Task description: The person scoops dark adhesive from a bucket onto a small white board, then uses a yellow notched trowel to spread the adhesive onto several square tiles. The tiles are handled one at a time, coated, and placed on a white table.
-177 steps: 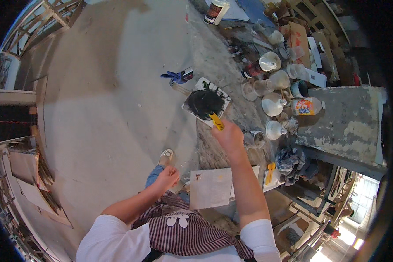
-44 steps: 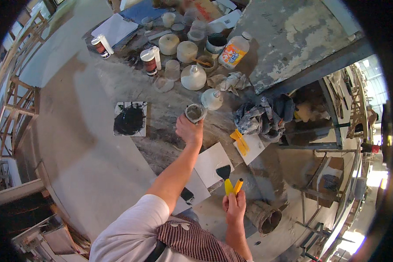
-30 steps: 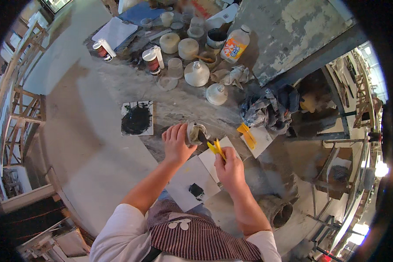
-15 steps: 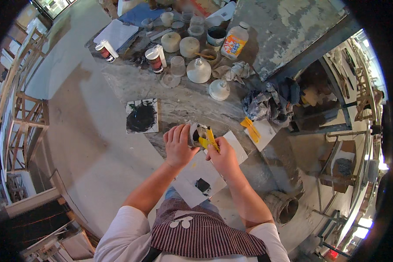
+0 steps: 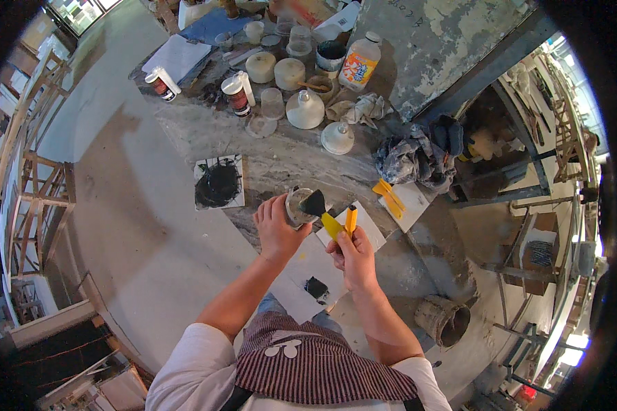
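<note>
My left hand (image 5: pixel 278 227) is wrapped round a small clear plastic cup (image 5: pixel 294 209), its inside smeared with something dark. In my right hand (image 5: pixel 356 259) is a yellow-handled scraper (image 5: pixel 333 226); its blade, coated black, lies over the cup's rim. A second yellow stick with a black tip (image 5: pixel 351 219) juts up from the same grip; its kind I cannot make out. Below the hands, a white board (image 5: pixel 296 281) bears a black patch (image 5: pixel 317 288). Left of the cup lies a square white tile (image 5: pixel 241 196) with black paste spread over it.
Yellow plastic spreaders (image 5: pixel 391 198) rest on a white tile at right, near crumpled plastic (image 5: pixel 411 161). Farther back on the stone-look table are white funnel-shaped pieces (image 5: pixel 304 111), cartridges (image 5: pixel 236 96), tubs and a bottle (image 5: pixel 360 61). A bucket (image 5: pixel 443 320) stands at lower right.
My right hand has drawn slightly right and down, and the scraper's black blade now shows at the cup's rim. My left hand still grips the cup. The whole view has shifted slightly.
</note>
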The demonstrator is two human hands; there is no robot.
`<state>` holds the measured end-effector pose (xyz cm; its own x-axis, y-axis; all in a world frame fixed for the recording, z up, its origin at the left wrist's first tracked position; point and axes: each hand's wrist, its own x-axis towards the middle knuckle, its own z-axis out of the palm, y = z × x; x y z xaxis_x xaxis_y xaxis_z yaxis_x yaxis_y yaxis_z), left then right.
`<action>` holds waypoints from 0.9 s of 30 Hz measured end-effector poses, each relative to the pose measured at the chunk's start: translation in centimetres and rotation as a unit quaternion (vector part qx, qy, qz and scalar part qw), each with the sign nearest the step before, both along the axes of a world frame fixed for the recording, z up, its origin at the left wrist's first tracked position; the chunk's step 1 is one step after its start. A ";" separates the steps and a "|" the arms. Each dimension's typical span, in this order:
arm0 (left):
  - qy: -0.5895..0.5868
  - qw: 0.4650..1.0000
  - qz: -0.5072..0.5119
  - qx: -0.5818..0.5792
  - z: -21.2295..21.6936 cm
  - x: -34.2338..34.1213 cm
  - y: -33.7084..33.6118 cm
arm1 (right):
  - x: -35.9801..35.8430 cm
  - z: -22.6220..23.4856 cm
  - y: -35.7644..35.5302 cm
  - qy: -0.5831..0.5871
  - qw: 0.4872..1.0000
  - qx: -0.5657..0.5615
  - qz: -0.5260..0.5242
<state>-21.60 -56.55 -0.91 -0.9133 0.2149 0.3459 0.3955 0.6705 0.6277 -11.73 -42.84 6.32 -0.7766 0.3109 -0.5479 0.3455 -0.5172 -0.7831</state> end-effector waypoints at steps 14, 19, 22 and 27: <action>-0.020 1.000 -0.012 -0.010 -1.7 0.8 0.5 | 3.2 2.0 0.9 0.070 0.995 0.071 -0.020; -0.101 0.994 0.023 -0.016 -3.8 -2.2 -0.1 | 10.0 1.5 2.0 0.009 0.973 0.204 0.107; -0.116 0.992 0.029 -0.045 -5.1 -4.2 0.1 | 13.8 -1.9 1.7 -0.095 0.909 0.314 0.256; -0.154 0.978 0.055 -0.129 -6.6 -3.7 -0.5 | 15.5 -4.1 -1.1 -0.056 0.768 0.483 0.417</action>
<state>-25.30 -57.06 -7.49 -0.9880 0.1541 -0.0013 0.1319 0.8497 0.5106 3.81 -43.94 2.23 -0.8914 0.0349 -0.4518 0.3342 0.7240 -0.6034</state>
